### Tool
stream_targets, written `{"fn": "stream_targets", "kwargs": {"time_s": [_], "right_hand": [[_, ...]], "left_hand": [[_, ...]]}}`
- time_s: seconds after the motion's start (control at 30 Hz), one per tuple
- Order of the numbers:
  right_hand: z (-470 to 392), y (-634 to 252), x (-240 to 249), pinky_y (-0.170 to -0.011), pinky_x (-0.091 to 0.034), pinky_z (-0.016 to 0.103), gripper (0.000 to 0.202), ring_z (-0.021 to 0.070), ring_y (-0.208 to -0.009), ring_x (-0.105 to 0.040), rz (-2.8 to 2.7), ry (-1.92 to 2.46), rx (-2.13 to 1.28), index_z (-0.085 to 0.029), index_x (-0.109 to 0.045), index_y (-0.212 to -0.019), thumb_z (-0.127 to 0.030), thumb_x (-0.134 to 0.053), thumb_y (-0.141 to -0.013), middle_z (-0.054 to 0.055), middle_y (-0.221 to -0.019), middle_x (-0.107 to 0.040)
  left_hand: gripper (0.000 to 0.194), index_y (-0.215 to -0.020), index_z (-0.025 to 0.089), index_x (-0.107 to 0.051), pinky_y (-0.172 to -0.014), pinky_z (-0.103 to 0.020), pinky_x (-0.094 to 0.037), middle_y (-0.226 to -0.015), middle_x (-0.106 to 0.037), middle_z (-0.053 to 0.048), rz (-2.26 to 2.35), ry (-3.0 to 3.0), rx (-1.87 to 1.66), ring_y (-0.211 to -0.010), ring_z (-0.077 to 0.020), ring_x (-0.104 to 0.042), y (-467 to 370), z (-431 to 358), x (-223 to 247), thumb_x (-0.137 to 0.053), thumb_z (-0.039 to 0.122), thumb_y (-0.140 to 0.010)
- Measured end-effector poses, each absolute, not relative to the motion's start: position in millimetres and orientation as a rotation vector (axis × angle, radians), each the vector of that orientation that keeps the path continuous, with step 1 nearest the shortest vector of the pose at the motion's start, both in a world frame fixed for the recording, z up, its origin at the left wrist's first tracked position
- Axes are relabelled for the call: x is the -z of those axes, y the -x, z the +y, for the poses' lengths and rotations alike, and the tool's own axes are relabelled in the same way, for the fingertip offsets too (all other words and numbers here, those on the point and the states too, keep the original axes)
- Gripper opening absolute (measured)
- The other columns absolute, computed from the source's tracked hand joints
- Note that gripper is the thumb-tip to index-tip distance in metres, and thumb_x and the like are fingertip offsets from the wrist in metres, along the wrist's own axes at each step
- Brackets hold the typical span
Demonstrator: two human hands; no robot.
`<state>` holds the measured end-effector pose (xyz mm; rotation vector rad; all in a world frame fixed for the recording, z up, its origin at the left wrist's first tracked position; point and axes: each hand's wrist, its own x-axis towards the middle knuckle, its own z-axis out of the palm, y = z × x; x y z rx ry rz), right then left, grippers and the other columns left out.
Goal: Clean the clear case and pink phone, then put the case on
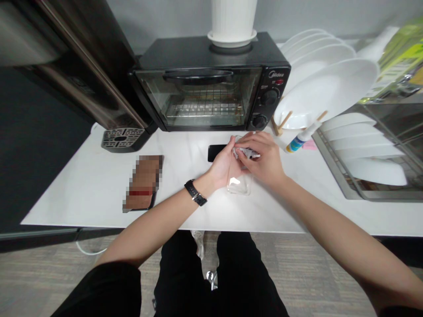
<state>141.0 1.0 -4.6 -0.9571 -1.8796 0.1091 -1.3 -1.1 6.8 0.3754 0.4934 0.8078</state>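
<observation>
- Black-trousered legs (228, 273) are nearest, at the counter's (185, 215) near edge; clock directions run from the hands.
- Left hand (223, 169): palm upturned against the clear case (239, 188), its far fingers hidden, so I cannot tell its grip.
- Right hand (266, 158): thumb and fingers pinched together on a crumpled whitish piece (251, 153).
- Clear case: between the hands, its bare, see-through end showing at six o'clock.
- Dark slab (214, 152): nine o'clock, just beside the left hand.
- Toaster oven (208, 88): eleven o'clock, door shut, wire rack (205, 108) inside.
- White pot (233, 20): twelve o'clock, on its saucer (232, 42); contents out of view.
- Spray bottle (299, 140): past two o'clock, tilted.
- Metal drainer (333, 169): three o'clock, holding white dishes (360, 140).
</observation>
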Motion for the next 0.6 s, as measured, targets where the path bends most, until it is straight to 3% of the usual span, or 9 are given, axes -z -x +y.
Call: {"fn": "stream_targets", "kwargs": {"time_s": [0.1, 0.23, 0.43, 0.6], "right_hand": [[0, -137, 7, -0.098, -0.052, 0.051, 0.010, 0.0244, -0.092, -0.072, -1.972, 0.840, -0.159, -0.029, -0.080, -0.093, -0.031, -0.071, -0.095, 0.001, -0.095, -0.083], [-3, -132, 10, -0.105, -0.049, 0.050, 0.011, 0.0225, -0.098, -0.074, -2.108, 0.709, -0.271, -0.032, -0.080, -0.097, -0.038, -0.071, -0.097, 0.000, -0.097, -0.083], [-4, -135, 4, -0.103, -0.049, 0.045, 0.010, 0.0198, -0.096, -0.072, -2.240, 0.608, -0.299, -0.032, -0.079, -0.097, -0.037, -0.071, -0.098, -0.002, -0.092, -0.081], [1, -146, -1, -0.104, -0.049, 0.048, 0.009, 0.0221, -0.100, -0.070, -2.289, 0.712, -0.142, -0.032, -0.077, -0.095, -0.029, -0.069, -0.095, -0.003, -0.099, -0.082]], "left_hand": [[0.055, -0.156, 0.027, -0.056, -0.095, -0.036, -0.057, -0.115, -0.077, -0.007, 0.491, -0.422, -0.930, -0.102, -0.0216, -0.074, 6, 1, -12, -0.033, 0.051, -0.112], [0.063, -0.163, 0.038, -0.045, -0.095, -0.039, -0.058, -0.119, -0.076, -0.007, 0.547, -0.506, -1.082, -0.106, -0.0247, -0.075, 17, 8, -14, -0.031, 0.066, -0.108], [0.063, -0.161, 0.040, -0.047, -0.101, -0.038, -0.056, -0.128, -0.073, -0.009, 0.535, -0.511, -1.292, -0.122, -0.0259, -0.070, 26, 16, -15, -0.035, 0.068, -0.107], [0.062, -0.162, 0.041, -0.046, -0.097, -0.035, -0.057, -0.127, -0.073, -0.009, 0.562, -0.492, -1.261, -0.119, -0.0239, -0.070, 24, 14, -19, -0.033, 0.067, -0.108]]}}
